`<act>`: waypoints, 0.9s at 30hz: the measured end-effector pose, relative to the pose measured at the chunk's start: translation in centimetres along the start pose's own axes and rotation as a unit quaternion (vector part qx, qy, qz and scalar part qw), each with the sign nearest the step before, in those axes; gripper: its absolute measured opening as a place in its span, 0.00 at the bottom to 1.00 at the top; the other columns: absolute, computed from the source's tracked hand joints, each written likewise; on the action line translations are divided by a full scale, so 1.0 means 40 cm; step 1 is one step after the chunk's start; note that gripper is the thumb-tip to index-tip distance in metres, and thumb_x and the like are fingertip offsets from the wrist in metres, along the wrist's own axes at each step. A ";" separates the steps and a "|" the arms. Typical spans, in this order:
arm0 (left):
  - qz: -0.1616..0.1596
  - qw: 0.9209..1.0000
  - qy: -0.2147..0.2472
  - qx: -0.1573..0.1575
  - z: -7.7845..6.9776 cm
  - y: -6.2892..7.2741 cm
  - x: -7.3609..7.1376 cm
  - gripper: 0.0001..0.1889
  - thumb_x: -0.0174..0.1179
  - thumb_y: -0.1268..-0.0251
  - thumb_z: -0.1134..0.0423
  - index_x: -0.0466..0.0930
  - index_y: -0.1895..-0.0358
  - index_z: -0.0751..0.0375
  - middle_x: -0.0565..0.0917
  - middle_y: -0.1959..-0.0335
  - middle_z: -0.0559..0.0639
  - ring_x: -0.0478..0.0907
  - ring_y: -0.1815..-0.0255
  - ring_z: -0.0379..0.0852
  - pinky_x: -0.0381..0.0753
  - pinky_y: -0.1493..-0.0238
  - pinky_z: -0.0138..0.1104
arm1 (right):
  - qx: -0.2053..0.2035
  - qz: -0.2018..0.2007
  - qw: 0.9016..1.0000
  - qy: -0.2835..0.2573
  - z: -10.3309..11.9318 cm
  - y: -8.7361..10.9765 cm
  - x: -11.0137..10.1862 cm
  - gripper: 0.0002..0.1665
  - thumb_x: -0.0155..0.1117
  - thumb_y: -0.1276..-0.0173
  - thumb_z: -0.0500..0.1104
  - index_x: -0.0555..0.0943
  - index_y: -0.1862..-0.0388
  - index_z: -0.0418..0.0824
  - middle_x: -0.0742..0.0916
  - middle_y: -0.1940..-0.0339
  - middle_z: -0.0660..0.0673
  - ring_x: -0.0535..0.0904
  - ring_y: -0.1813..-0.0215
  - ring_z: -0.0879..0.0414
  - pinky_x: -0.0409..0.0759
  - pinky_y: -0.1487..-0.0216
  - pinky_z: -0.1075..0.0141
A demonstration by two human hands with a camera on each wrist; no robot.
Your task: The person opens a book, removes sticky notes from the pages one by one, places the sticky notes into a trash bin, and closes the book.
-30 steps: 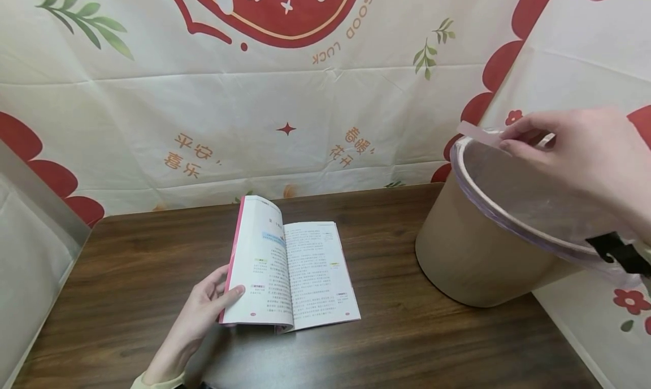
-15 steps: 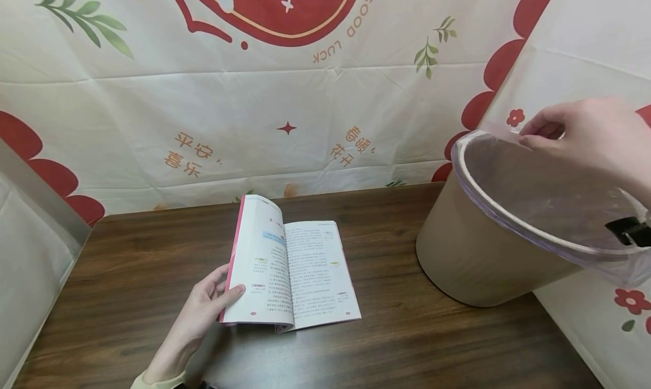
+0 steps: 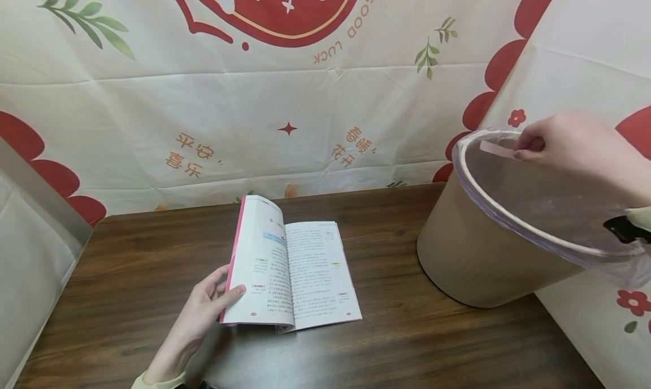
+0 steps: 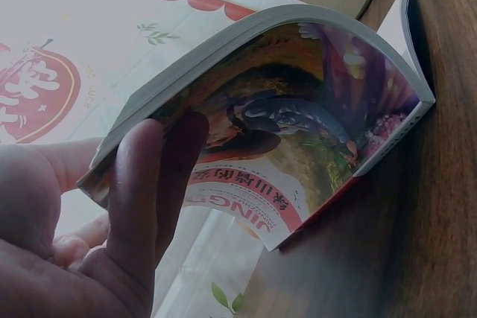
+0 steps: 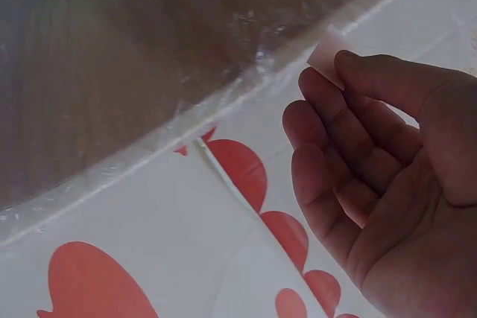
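Note:
An open book [image 3: 317,276] with a pink-edged cover lies on the dark wooden table, its left half lifted. My left hand [image 3: 205,301] grips that lifted left side, thumb on the page and fingers behind the cover. In the left wrist view the illustrated cover [image 4: 283,117] of the book shows, bent in a curve. Over the bin [image 3: 473,247] at the right, my right hand [image 3: 574,151] pinches a small pale strip [image 3: 495,149] between thumb and fingertips. The right wrist view shows the strip [image 5: 328,56] close to the bin's plastic-covered rim.
The beige bin has a clear plastic liner [image 3: 623,267] folded over its rim. A white cloth [image 3: 285,95] with red and green prints hangs behind the table [image 3: 386,344] and along its right side.
My right hand has moved slightly right, then lower over the bin, with the strip now inside the rim's outline. My left hand and the book have stayed in place.

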State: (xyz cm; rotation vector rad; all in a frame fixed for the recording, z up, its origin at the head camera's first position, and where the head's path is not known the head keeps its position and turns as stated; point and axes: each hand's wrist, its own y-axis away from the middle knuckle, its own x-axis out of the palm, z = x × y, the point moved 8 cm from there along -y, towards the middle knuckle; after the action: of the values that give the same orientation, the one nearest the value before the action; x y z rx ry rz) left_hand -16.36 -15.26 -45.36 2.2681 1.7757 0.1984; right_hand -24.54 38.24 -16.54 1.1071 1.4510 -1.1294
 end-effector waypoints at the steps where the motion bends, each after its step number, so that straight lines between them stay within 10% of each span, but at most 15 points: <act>1: 0.001 1.000 0.000 0.001 0.000 0.000 0.000 0.32 0.61 0.23 0.64 0.61 0.21 0.66 0.90 0.44 0.60 0.91 0.59 0.38 0.90 0.60 0.34 | -0.002 0.006 1.000 0.002 -0.001 -0.001 0.007 0.03 0.74 0.35 0.41 0.89 0.69 0.48 0.87 0.76 0.52 0.75 0.69 0.55 0.67 0.68 0.64; 27: -0.002 1.000 0.002 0.000 -0.001 0.000 -0.002 0.32 0.60 0.23 0.65 0.61 0.21 0.66 0.89 0.43 0.62 0.91 0.59 0.38 0.90 0.59 0.35 | -0.048 0.092 0.995 0.004 0.008 -0.018 0.102 0.06 0.75 0.40 0.35 0.89 0.63 0.43 0.87 0.71 0.47 0.79 0.67 0.53 0.77 0.65 0.60</act>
State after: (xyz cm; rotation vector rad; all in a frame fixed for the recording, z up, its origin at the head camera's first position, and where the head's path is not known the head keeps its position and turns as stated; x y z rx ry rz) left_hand -16.41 -15.35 -45.30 2.2655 1.7813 0.2026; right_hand -25.74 38.23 -20.51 1.1529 1.3644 -0.9185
